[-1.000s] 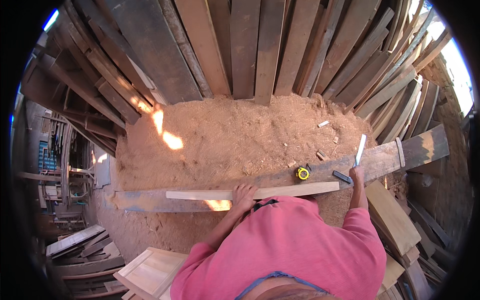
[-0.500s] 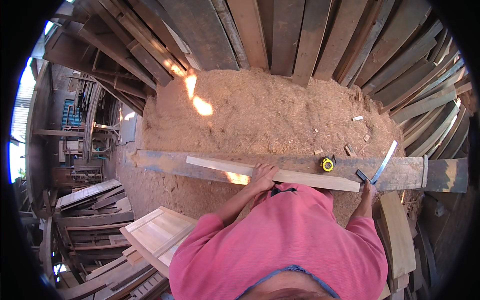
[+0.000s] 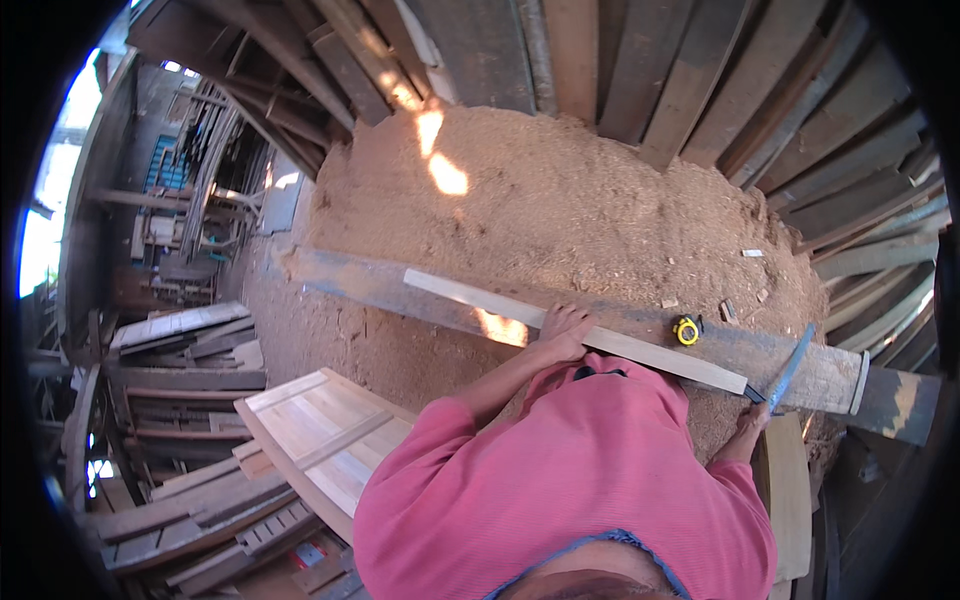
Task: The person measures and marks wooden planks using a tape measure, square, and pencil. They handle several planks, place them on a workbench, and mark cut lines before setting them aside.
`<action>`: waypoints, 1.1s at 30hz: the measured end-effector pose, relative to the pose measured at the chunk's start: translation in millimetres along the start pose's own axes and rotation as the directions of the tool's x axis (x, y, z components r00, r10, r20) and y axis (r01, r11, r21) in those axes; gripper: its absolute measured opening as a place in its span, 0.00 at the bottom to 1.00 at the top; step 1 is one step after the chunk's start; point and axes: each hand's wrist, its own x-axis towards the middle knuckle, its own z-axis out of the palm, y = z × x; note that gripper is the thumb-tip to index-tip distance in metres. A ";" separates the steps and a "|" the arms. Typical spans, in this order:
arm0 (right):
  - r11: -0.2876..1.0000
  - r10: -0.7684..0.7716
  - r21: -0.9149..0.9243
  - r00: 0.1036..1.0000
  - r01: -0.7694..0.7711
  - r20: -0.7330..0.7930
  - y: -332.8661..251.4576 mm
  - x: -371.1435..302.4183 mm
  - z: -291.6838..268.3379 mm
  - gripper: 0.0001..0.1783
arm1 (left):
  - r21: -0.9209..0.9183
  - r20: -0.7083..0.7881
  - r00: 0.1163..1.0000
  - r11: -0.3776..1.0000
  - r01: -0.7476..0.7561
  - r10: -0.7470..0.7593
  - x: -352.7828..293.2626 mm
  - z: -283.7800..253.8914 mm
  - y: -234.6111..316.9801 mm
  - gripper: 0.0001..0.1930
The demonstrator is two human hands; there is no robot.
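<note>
A long pale wooden strip [image 3: 660, 352] lies slantwise in front of my waist, above a wide dark plank. My left hand [image 3: 566, 328] grips it near the middle, with fingers over its far edge. At its right end, my right hand [image 3: 752, 422] holds a try square [image 3: 792, 366] with a black stock and a long metal blade. The stock is at the strip's end; whether it touches cannot be made out. The blade points away from me, over the plank. My right fingers are partly hidden by the tool.
A yellow tape measure [image 3: 686, 330] sits on the dark plank [image 3: 800, 372]. Sawdust [image 3: 560, 200] covers the ground beyond, with small offcuts at right. Boards [image 3: 690, 90] lean along the far side. A pale panelled door [image 3: 330, 440] and stacked timber stand at left, more boards [image 3: 788, 490] at right.
The view has turned slightly. My right hand has brought the square's black stock in to the strip's right end, and the blade has tilted. My left hand keeps its grip on the strip.
</note>
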 end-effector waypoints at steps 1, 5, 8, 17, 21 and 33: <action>0.994 -0.106 0.013 0.994 0.106 0.031 -8.5 1.0 0.2 0.08 | -0.007 -0.010 1.000 1.000 -0.002 0.001 0.1 -0.8 -1.1 0.31; 0.909 -0.405 -0.030 0.899 0.415 0.165 -60.5 7.0 12.3 0.10 | -0.051 0.104 0.995 0.999 0.009 -0.003 1.1 -11.0 3.7 0.38; 0.805 -0.512 -0.089 0.764 0.586 0.393 -102.3 -19.2 41.9 0.11 | -0.146 -0.001 1.000 0.989 0.031 -0.032 -7.6 -24.9 13.5 0.47; 0.858 -0.336 0.151 0.314 0.491 0.888 -82.2 -302.7 224.6 0.15 | -0.370 -0.363 0.915 0.928 0.031 -0.175 -48.8 -36.3 -17.9 0.45; 0.718 -0.171 0.128 -0.005 0.684 0.985 -25.0 -430.5 272.2 0.09 | -0.334 -0.467 0.828 0.929 0.161 -0.311 -81.5 -32.3 -59.2 0.43; 0.016 0.445 0.397 -0.362 0.918 0.819 172.1 -651.0 349.0 0.11 | -0.478 -0.386 0.778 0.829 0.290 -0.495 -139.6 -56.7 -131.6 0.44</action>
